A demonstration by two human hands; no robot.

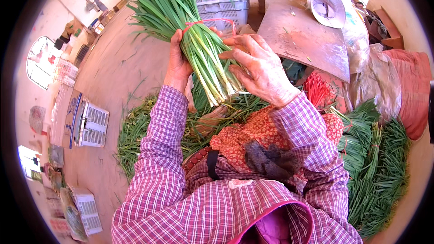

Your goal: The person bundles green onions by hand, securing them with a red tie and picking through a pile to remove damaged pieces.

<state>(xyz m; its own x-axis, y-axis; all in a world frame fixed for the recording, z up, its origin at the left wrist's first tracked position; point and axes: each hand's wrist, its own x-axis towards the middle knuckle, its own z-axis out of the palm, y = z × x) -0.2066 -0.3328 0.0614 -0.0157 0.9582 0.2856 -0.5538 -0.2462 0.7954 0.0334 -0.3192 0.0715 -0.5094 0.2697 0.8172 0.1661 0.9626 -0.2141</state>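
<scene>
Bunch of greens: long-leaved bunch held up in front of the body, left of the table's near edge; leaves slant up and left, pale stem ends point down toward the lap.
Red tie: a thin strip runs across the bunch just above the thumb, one end sticking out by the right fingers; whether it is knotted, cannot tell.
Left hand: closed around the stems, thumb in front, fingers behind; probably gripped here so the stems stay together below the tie.
Right hand: loosely open, fingers half bent beside the stems, gripping nothing visible; fingertip contact, cannot tell. Likely placed so for reach to both tie and stems.
Arms: both raised forward, elbows bent; right wrist angled inward, its back facing up.
Spare ties: red bundle off the table's near edge, presumably for easy reach.
Hat: pale, at the table's right edge.
Loose greens: heap on the floor, ahead of the lap.
Other bunches: laid side by side at the person's right.
</scene>
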